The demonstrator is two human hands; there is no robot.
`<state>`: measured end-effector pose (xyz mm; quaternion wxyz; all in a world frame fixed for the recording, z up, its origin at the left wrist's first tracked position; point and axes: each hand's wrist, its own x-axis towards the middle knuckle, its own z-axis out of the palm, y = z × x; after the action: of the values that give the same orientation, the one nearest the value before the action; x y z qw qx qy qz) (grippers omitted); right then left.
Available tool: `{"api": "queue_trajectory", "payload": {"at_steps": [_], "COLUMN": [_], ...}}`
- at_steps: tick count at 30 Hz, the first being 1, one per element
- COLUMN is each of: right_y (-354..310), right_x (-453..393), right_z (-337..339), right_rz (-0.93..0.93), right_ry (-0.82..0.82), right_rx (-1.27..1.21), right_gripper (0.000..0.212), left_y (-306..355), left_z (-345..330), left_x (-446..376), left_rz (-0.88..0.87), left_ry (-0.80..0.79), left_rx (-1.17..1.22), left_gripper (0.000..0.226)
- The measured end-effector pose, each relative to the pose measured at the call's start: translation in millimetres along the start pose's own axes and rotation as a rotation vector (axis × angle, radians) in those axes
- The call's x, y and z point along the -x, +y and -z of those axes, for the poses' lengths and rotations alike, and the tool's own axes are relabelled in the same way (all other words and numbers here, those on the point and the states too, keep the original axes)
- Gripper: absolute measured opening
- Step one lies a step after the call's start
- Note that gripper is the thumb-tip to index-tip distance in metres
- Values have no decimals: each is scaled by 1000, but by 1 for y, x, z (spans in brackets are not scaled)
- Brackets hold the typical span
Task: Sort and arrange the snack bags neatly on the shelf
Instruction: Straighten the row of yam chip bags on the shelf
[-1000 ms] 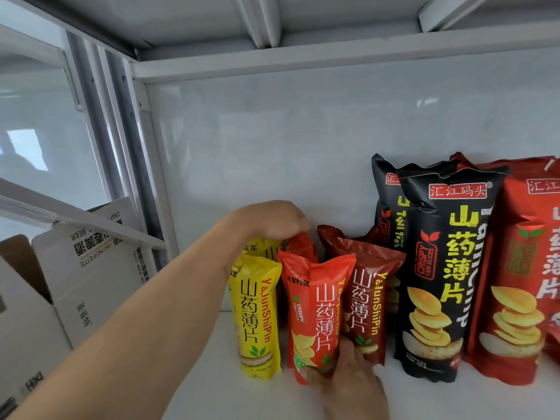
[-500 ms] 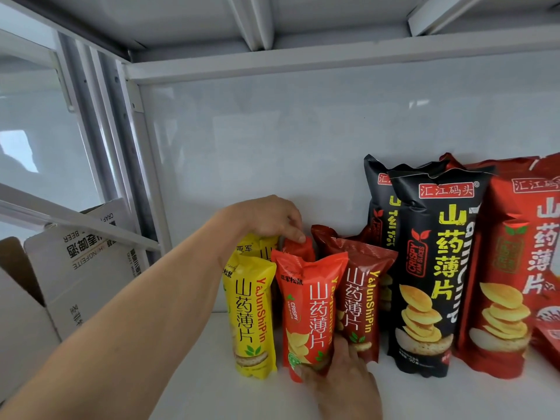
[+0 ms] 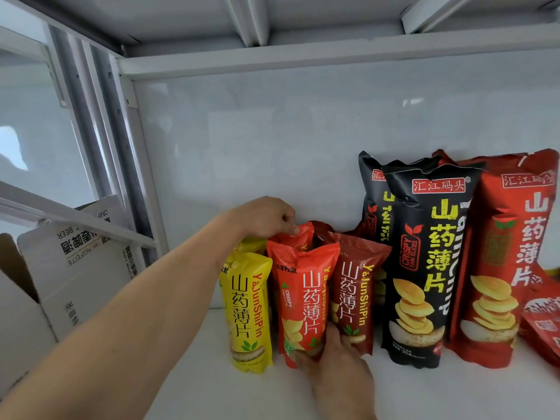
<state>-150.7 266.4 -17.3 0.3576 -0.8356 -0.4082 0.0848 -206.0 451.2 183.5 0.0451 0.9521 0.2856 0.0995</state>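
Observation:
Small snack bags stand in a row on the white shelf (image 3: 454, 392): a yellow bag (image 3: 247, 310), an orange-red bag (image 3: 303, 301) and a dark red bag (image 3: 356, 295). Behind the front row stand a second orange-red bag (image 3: 298, 237) and a second yellow bag (image 3: 251, 245). My left hand (image 3: 266, 218) reaches over the yellow bags and pinches the top of the rear orange-red bag. My right hand (image 3: 336, 368) holds the bottom of the front orange-red bag, fingers round its lower right edge. Tall black bags (image 3: 427, 262) and a tall red bag (image 3: 509, 256) stand to the right.
More red packets (image 3: 542, 328) lie at the far right edge. An open cardboard box (image 3: 69, 283) sits left of the shelf's grey upright post (image 3: 121, 153). The upper shelf (image 3: 303, 56) hangs overhead, and a white back panel closes the rear.
My left hand has shifted slightly right, from the rear yellow bag's top to the rear orange-red bag's top. My right hand stays at the front orange-red bag's base.

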Motion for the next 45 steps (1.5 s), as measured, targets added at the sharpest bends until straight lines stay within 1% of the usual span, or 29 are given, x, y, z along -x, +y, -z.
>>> {"api": "queue_trajectory", "payload": {"at_steps": [4,6,7,8,10,11,13,15,17,23,29,33,36,38,40,42,43,45], "right_y": [-2,-3,-3,-1,4,8,16,23,27,35,37,36,40,43,45,45,45,40], "right_x": [1,4,5,7,9,11,14,14,10,-6,-19,-24,-23,-24,-25,-23,-22,-15], "right_z": [1,7,12,17,28,33,40,42,40,33,33,31,27,24,24,24,25,27], "right_rz": [13,8,8,12,12,-1,-39,-82,-116,-188,-269,-262,-217,-192,-181,-178,-181,-183], "right_ry": [-1,-16,-21,-27,-23,7,96,144,154,128,140,158,177,195,199,197,196,202], "right_rx": [36,66,75,77,58,47,42,60,47,47,-44,-18,45,70,77,67,55,15], "right_gripper": [95,99,97,90,68,59,51,54,58,55,62,60,52,52,51,51,52,53], "left_y": [0,6,11,17,29,34,42,47,52,61,63,66,70,71,73,74,74,72], "left_z": [3,6,8,10,11,11,9,6,3,-4,-9,-13,-14,-14,-11,-3,2,12], "left_x": [-2,-2,-2,-2,-6,-8,-14,-19,-20,-17,-11,-13,-15,-15,-11,-4,3,19], "left_rz": [38,27,17,3,-31,-46,-66,-75,-85,-73,-44,-78,-72,-64,-48,-27,-22,-20], "left_ry": [1,16,28,39,44,34,6,-11,-35,-152,-177,-201,-216,-214,-184,-96,-17,235], "left_rx": [-11,-7,-9,-10,-12,-23,-52,-55,-43,-22,-18,-31,-3,10,18,12,18,128], "left_gripper": [38,41,40,39,39,39,39,40,40,48,53,45,50,47,49,54,54,48]}}
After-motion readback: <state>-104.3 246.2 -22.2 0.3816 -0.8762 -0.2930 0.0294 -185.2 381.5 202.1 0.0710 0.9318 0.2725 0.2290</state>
